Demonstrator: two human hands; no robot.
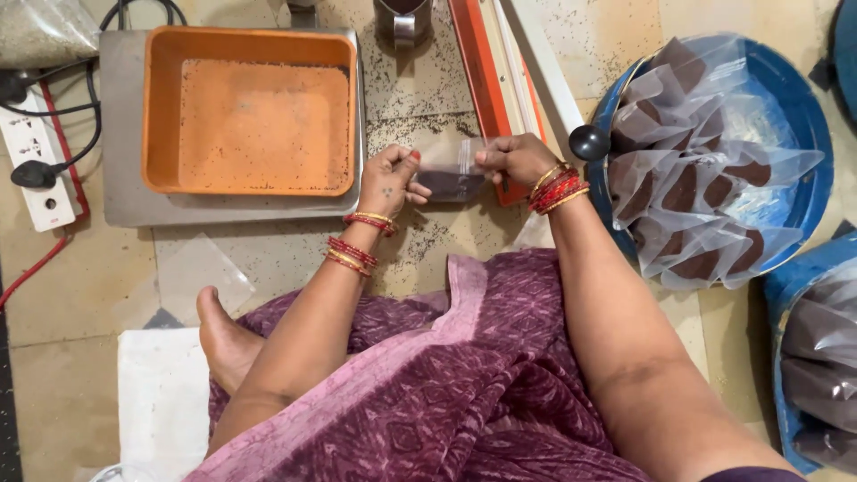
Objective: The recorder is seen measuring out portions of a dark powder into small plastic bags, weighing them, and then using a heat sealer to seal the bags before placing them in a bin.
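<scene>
Head view: both hands (389, 178) (515, 157) pinch a clear, dark-filled pouch (451, 171).

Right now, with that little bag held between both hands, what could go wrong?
The small clear pouch of dark powder looks open at the top, pinched by the left hand and right hand; tilting it could spill more onto the already speckled floor. The heat sealer sits very near the right hand's fingers, possibly a burn hazard.

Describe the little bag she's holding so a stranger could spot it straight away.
Start at the orange tray on the steel scale. Just right of it, both hands pinch a small clear pouch with dark powder. Unlike the pouches piled in the blue tub, it is held above the floor.
</scene>
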